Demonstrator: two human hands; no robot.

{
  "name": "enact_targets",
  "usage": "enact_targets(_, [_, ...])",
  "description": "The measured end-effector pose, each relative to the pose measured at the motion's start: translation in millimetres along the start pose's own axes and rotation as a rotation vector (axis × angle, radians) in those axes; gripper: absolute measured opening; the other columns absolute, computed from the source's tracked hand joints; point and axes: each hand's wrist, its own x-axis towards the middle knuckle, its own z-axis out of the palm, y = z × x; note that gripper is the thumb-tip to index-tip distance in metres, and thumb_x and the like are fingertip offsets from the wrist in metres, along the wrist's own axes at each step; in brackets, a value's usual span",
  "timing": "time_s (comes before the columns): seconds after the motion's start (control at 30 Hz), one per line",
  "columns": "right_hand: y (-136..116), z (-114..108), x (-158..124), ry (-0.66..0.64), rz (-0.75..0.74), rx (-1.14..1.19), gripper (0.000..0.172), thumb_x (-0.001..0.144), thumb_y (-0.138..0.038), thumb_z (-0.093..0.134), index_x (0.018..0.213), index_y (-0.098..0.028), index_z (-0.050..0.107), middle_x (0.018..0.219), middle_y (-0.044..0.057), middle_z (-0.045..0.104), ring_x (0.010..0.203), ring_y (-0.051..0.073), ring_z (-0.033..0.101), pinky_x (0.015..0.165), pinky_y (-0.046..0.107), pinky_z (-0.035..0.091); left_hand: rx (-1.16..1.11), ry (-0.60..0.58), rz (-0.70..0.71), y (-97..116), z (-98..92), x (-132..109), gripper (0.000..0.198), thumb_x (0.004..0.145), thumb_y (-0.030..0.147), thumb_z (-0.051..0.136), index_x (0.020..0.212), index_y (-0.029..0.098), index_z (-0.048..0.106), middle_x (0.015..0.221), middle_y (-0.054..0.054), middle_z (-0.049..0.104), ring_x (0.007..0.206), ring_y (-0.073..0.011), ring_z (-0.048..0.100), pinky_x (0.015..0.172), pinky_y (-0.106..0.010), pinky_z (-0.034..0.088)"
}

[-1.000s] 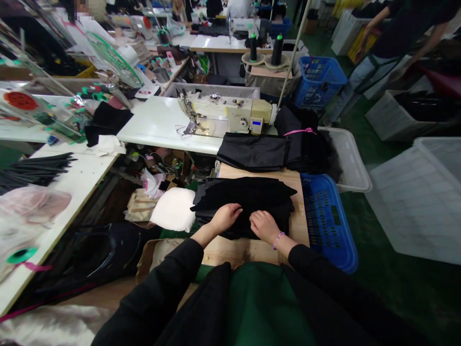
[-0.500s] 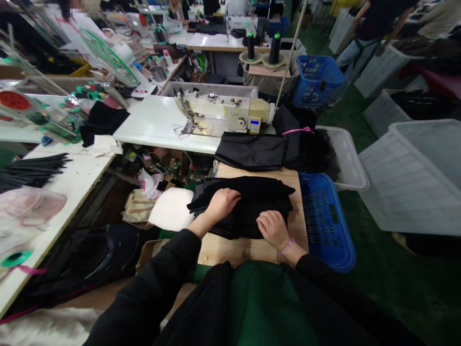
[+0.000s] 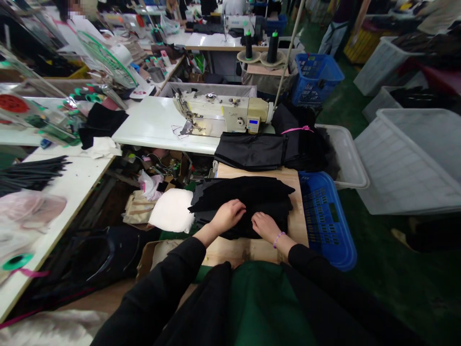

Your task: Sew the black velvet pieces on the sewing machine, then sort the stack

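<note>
A stack of black fabric pieces (image 3: 259, 192) lies on a light wooden board (image 3: 252, 247) in front of me. Over the middle of the stack, my left hand (image 3: 231, 215) has its fingers curled together and pinches the black fabric. Close on its right is my right hand (image 3: 264, 224), wearing a beaded bracelet, its bent fingers closed on the fabric near the stack's front edge. Black on black hides exactly where the fingertips grip. Just behind the board, a folded dark fabric bundle (image 3: 252, 151) rests beside another pile tied with a pink strip (image 3: 297, 129).
A sewing machine (image 3: 223, 113) stands on the white table (image 3: 144, 125) ahead. On my right are a blue basket (image 3: 340, 230) and a grey-white bin (image 3: 403, 163). A white cushion-like pad (image 3: 173, 210) is to the left of the stack. Farther back, a person (image 3: 333, 33) stands.
My left hand has moved slightly right and toward me; my right hand has moved left, so they are closer together. The person in the back right has moved away from the bins.
</note>
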Motion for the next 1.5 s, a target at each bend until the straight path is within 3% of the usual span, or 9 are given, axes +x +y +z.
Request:
enact_targets(0.13, [5.5,-23.1,-4.0,0.119,0.059,0.054,0.016,0.095,-0.012,0.047,0.088,-0.019,0.06,0.08,0.003,0.065,0.075,0.017,0.06,0.071,0.029,0.045,0.011,-0.147,-0.029,0.9,15.6,-21.5,0.026,0.084,0.023,0.066,0.11,0.018,0.065,0.112,-0.011,0.069,0.105,-0.0266,0.063,0.089,-0.039,0.049])
enact_targets(0.33, [3.8,-51.6,-19.9,0.241,0.106,0.044,0.019,0.1,-0.018,0.043,0.095,-0.016,0.062,0.1,0.013,0.065,0.096,0.024,0.057,0.087,0.04,0.042,-0.292,0.122,-0.337,0.0,-12.1,-4.1,0.018,0.084,0.012,0.057,0.095,0.021,0.069,0.091,-0.002,0.074,0.086,-0.0186,0.069,0.08,-0.028,0.05])
enact_targets(0.43, [-6.5,-47.0,-25.6,0.161,0.003,0.046,0.019,0.098,-0.018,0.046,0.092,-0.018,0.064,0.096,0.009,0.066,0.091,0.021,0.058,0.083,0.035,0.044,-0.399,0.122,-0.361,-1.8,-27.8,4.2,0.015,0.082,0.015,0.057,0.088,0.021,0.069,0.086,0.001,0.073,0.082,-0.0172,0.068,0.076,-0.026,0.049])
enact_targets(0.57, [-21.6,-25.7,-21.5,-0.006,-0.08,0.002,0.018,0.095,-0.013,0.05,0.094,-0.019,0.067,0.095,0.007,0.068,0.087,0.02,0.059,0.077,0.032,0.044,-0.398,0.139,-0.377,-3.8,-30.2,7.7,0.011,0.084,0.025,0.058,0.086,0.02,0.068,0.079,0.001,0.071,0.074,-0.0168,0.065,0.07,-0.026,0.046])
enact_targets(0.77, [-23.8,3.9,2.3,-0.202,0.036,-0.121,0.031,0.089,-0.001,0.046,0.111,-0.013,0.064,0.114,0.017,0.065,0.092,0.025,0.061,0.072,0.035,0.046,-0.399,0.258,-0.387,-1.1,-32.1,17.3,0.017,0.083,0.036,0.062,0.086,0.019,0.062,0.074,0.002,0.063,0.068,-0.0147,0.059,0.066,-0.025,0.043])
enact_targets(0.97, [-19.6,2.9,18.9,-0.284,0.055,-0.14,0.02,0.089,-0.002,0.049,0.093,-0.012,0.066,0.092,0.015,0.067,0.086,0.025,0.061,0.072,0.034,0.046,-0.399,0.165,-0.368,1.9,-34.8,13.7,0.016,0.083,0.035,0.063,0.086,0.019,0.061,0.072,0.003,0.062,0.065,-0.0137,0.056,0.064,-0.025,0.043])
enact_targets(1.13, [-19.6,-20.0,8.0,-0.241,-0.12,-0.058,0.011,0.09,-0.012,0.055,0.092,-0.014,0.065,0.099,0.012,0.067,0.096,0.024,0.059,0.082,0.034,0.045,-0.244,0.191,-0.385,10.4,-44.3,12.7,0.015,0.084,0.033,0.064,0.09,0.02,0.067,0.081,-0.001,0.069,0.075,-0.0176,0.064,0.07,-0.027,0.046])
enact_targets(1.27, [-21.9,-36.9,-11.8,-0.206,-0.289,0.024,0.007,0.089,-0.012,0.058,0.088,-0.016,0.064,0.088,0.007,0.068,0.084,0.02,0.061,0.073,0.031,0.046,-0.057,0.114,-0.304,16.6,-55.9,13.7,0.01,0.084,0.028,0.067,0.091,0.022,0.071,0.087,-0.003,0.071,0.083,-0.0198,0.066,0.074,-0.028,0.048])
enact_targets(1.5, [-18.5,-66.5,-15.6,0.007,-0.283,0.13,0.026,0.1,-0.013,0.037,0.1,-0.014,0.063,0.093,0.009,0.068,0.086,0.02,0.061,0.077,0.034,0.047,-0.054,-0.107,-0.158,24.4,-56.1,0.3,0.014,0.09,0.022,0.058,0.098,0.021,0.07,0.094,-0.004,0.074,0.087,-0.0193,0.068,0.078,-0.027,0.049])
